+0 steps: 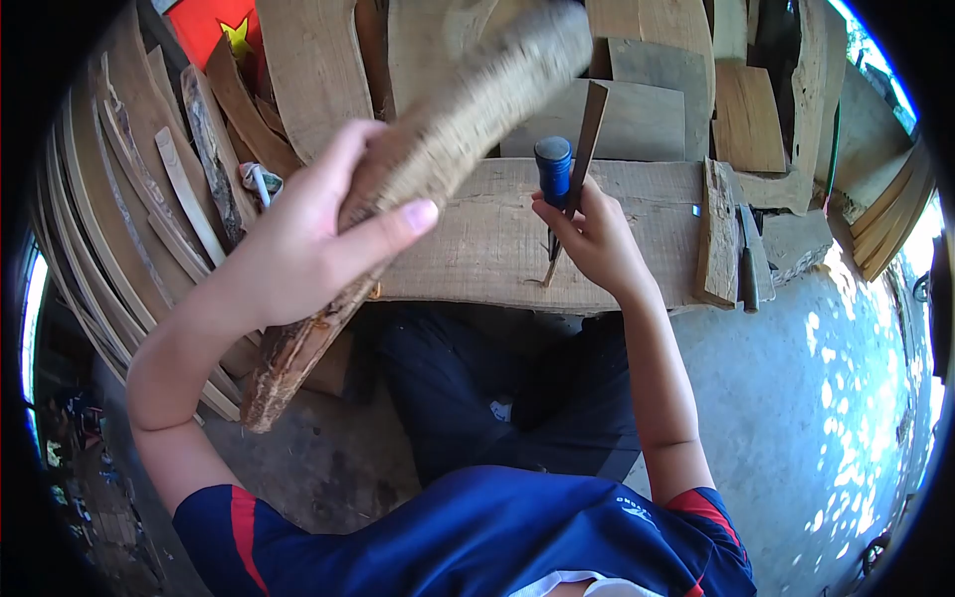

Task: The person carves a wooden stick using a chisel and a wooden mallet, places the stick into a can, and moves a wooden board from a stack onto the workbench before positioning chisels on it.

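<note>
The blue shirt bears illegible white lettering; a yellow star marks the red cloth.

Bench, one: we noted a broad, pale-brown wooden plank with visible grain and a slightly uneven near edge. Upon it we listed: one rough-edged wood piece, at the right end, running from back to front; one knife, just beside that piece, dark handle toward the near edge; one small pale item, too small for us to identify; one thin brown strip, tilted, its lower end at the surface, contact uncertain; one small curled sliver, near that end.
</note>
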Action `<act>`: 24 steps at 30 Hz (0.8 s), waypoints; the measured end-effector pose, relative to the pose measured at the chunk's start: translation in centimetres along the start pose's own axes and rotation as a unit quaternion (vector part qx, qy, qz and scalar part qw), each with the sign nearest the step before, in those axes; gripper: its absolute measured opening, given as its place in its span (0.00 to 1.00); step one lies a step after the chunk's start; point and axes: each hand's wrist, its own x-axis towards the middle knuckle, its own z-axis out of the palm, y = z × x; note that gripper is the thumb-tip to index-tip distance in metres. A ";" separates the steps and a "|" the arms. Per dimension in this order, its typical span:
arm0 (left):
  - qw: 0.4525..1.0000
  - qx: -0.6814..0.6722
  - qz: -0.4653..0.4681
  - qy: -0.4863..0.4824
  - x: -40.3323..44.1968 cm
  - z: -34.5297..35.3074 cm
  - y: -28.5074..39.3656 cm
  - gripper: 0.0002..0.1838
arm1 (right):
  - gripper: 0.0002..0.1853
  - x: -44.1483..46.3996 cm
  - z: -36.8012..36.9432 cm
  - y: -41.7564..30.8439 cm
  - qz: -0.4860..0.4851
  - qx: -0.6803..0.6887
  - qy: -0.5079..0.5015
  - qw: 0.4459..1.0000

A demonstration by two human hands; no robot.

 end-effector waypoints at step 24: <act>0.998 0.012 -0.017 -0.057 0.2 1.9 -1.6 0.30 | 0.13 -1.3 1.7 4.1 0.048 -0.049 -0.022 0.997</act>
